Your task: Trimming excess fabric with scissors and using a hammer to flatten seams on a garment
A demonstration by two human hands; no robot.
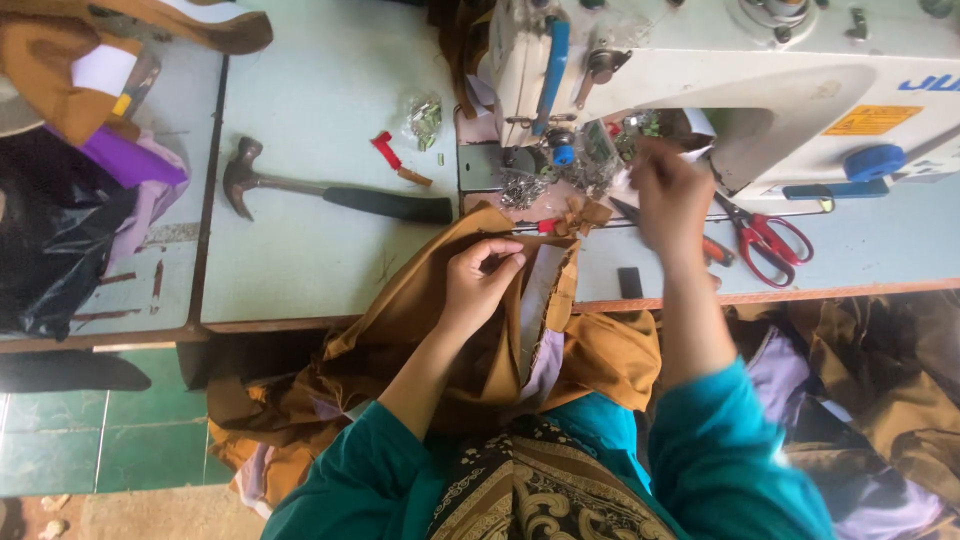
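Observation:
My left hand (pixel 478 280) pinches the edge of a brown garment (pixel 420 300) that hangs from the table's front edge into my lap. My right hand (pixel 672 195) is raised and blurred beside the white sewing machine (pixel 760 70), fingers together near a small pale scrap; what it grips is too blurred to tell. A heap of small metal pieces (pixel 520 188) lies by the machine's needle area.
A hammer (pixel 330 192) lies on the pale green table (pixel 310 260) left of the garment. Red-handled scissors (pixel 762 238) lie right of my right hand. A small red piece (pixel 386 150), a black bag (pixel 50 240) and more fabric (pixel 110 120) sit at left.

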